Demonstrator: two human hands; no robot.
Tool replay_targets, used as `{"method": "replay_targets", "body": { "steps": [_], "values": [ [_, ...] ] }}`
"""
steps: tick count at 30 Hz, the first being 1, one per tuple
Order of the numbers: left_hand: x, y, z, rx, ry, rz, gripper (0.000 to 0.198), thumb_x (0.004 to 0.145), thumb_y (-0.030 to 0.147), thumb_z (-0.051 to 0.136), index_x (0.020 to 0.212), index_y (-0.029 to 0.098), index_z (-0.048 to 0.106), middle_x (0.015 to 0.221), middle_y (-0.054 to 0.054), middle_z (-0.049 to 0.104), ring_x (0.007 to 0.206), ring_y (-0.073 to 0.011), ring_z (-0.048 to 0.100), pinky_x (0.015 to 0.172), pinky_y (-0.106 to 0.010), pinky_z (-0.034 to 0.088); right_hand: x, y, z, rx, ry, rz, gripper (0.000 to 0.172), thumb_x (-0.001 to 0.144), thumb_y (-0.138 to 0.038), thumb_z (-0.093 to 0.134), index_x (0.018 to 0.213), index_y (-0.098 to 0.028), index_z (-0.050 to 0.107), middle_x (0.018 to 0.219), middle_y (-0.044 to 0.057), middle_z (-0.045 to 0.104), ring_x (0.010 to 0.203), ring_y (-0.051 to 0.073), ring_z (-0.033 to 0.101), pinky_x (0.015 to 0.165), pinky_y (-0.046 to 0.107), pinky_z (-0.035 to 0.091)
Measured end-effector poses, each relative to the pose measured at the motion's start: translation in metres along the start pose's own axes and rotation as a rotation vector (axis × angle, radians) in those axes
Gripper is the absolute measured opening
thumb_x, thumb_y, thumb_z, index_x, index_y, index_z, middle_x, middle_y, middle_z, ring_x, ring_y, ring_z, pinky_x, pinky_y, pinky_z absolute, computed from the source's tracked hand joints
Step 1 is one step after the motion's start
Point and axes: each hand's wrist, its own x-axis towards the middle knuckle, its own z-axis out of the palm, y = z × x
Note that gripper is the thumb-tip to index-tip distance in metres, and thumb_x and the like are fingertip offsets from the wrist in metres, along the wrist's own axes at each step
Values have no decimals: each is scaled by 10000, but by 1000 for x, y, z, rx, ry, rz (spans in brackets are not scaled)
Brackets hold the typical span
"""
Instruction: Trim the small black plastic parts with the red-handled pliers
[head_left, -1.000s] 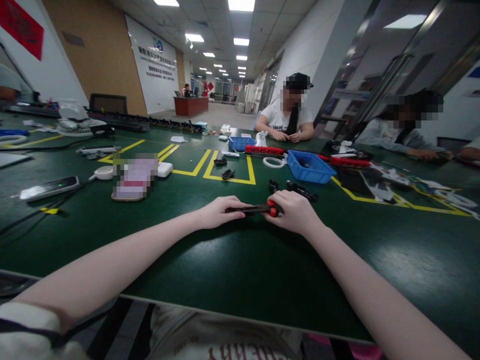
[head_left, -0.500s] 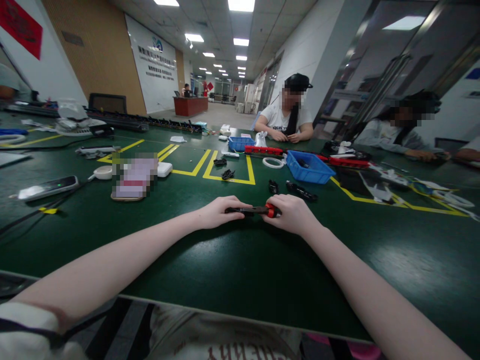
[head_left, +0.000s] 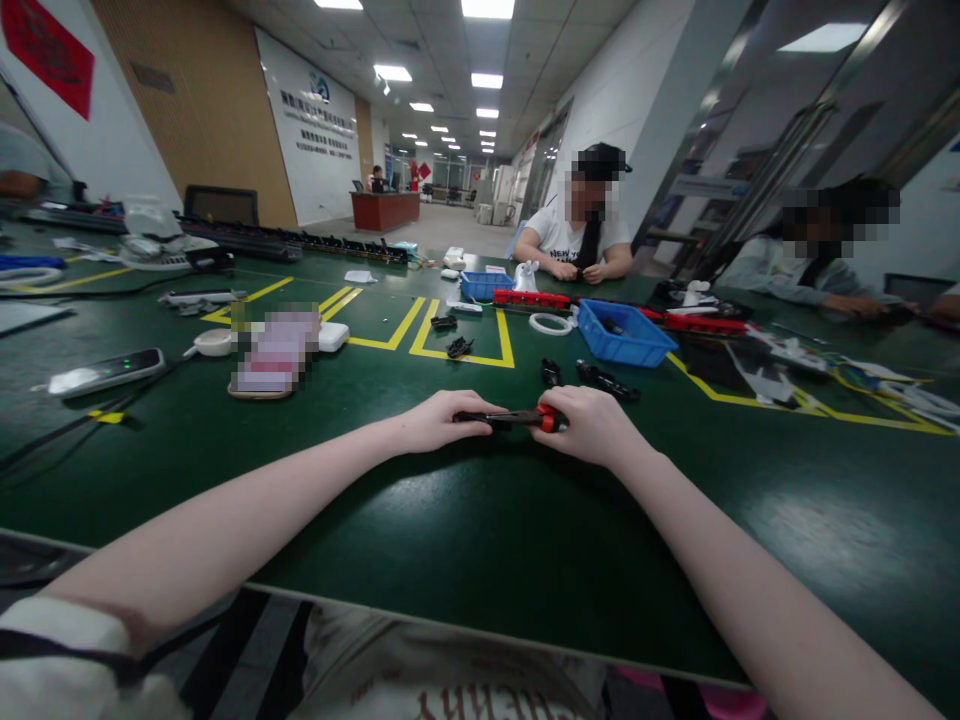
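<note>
Pliers (head_left: 529, 418) with red-orange handles lie level above the green table (head_left: 450, 530), their jaws pointing left. My right hand (head_left: 589, 425) is closed around the handles. Between thumb and fingers, my left hand (head_left: 441, 420) pinches a small black part (head_left: 480, 419) where the jaws meet it; its exact shape is mostly covered. Beyond my hands are a short black piece (head_left: 551, 372) and a longer black piece (head_left: 606, 379). Two more dark pieces lie inside the yellow tape outline, the nearer being a black clip-like part (head_left: 459, 347).
A blue bin (head_left: 624, 335) stands beyond my right hand, beside a white ring (head_left: 550, 324) and red strips (head_left: 532, 299). On the left are a phone (head_left: 274, 355), a white case (head_left: 333, 337) and a grey-white device (head_left: 106, 372). A person in a cap (head_left: 576, 235) sits across the table.
The whole view has shifted slightly, so things appear a little further right. My hands keep the same hold on the pliers and the black part.
</note>
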Motion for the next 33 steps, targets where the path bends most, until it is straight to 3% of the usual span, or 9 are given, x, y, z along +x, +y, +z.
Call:
{"method": "replay_targets", "body": {
  "steps": [17,25,33],
  "values": [
    [0,-3,2,43,-11,19,362,912,238,605,1268,174,619,1135,-93,658,1030,-198,608,939,-322,455,2,-8,4,-59,5,-41,177,771,-360,634,775,-187,596,789,61,686,699,190,603,653,299,411],
    [0,-1,1,-10,-17,22,318,924,247,590,1228,174,644,1120,-81,652,1017,-188,611,918,-304,454,-3,3,1,-22,104,-33,240,805,-414,616,850,-178,621,848,77,689,775,207,625,693,316,444],
    [0,1,2,-9,-9,7,286,919,246,596,1186,171,667,1103,-79,654,999,-182,617,912,-294,457,-5,4,0,-20,97,-36,304,823,-481,608,835,-177,623,829,77,681,746,203,621,673,313,449]
  ]
}}
